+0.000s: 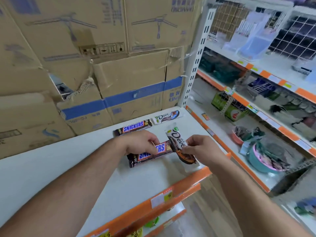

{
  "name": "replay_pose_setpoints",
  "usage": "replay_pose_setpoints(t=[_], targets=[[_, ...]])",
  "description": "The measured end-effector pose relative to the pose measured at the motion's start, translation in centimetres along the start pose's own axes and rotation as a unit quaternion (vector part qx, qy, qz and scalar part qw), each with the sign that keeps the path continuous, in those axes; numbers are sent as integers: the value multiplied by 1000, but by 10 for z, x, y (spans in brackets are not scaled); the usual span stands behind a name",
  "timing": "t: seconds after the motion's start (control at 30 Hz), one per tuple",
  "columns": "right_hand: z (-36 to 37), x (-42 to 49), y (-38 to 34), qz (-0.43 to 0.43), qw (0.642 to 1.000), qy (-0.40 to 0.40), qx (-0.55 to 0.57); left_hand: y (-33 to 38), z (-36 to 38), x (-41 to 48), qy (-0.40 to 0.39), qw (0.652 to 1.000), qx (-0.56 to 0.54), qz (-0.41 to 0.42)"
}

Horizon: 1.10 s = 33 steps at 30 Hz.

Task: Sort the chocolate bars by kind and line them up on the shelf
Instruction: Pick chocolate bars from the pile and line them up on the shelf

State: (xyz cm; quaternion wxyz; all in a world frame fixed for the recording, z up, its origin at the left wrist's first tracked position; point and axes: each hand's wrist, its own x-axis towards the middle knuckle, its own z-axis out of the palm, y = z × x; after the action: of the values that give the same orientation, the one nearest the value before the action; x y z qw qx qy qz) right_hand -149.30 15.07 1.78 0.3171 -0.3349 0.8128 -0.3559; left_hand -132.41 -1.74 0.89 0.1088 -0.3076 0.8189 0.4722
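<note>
Step in hand: sorting, seemingly half done. Left hand has fingers curled, pinching near brown-wrapped Snickers bar, which lies flat on white shelf with orange front lip. Right hand pinches near white-wrapped Dove bar at its lower half. That bar is angled, top end pointing far, touching right end of near Snickers. Far brown Snickers bar and far white Dove bar lie end to end along far edge, before stacked cardboard boxes. Next move likely calls for carrying each near bar up beside own kind, squared to row.
</note>
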Motion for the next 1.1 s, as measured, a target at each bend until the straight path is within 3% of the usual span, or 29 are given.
replay_pose_setpoints(t=[0.2,0.43,0.6,0.77,0.97,1.1], targets=[[-10,74,3,-40,994,-15,-104,4,-10,17,38,994,95,-34],[-7,150,-10,-153,938,-43,-309,7,-14,18,128,987,52,-81],[1,185,-12,-228,900,-5,-372,4,-4,17,160,979,4,-122],[5,202,-5,-288,871,39,-396,5,10,15,189,970,-23,-150],[7,201,5,-357,860,88,-353,13,18,16,213,961,-42,-170],[5,189,17,-382,871,122,-282,15,23,17,222,957,-43,-179]])
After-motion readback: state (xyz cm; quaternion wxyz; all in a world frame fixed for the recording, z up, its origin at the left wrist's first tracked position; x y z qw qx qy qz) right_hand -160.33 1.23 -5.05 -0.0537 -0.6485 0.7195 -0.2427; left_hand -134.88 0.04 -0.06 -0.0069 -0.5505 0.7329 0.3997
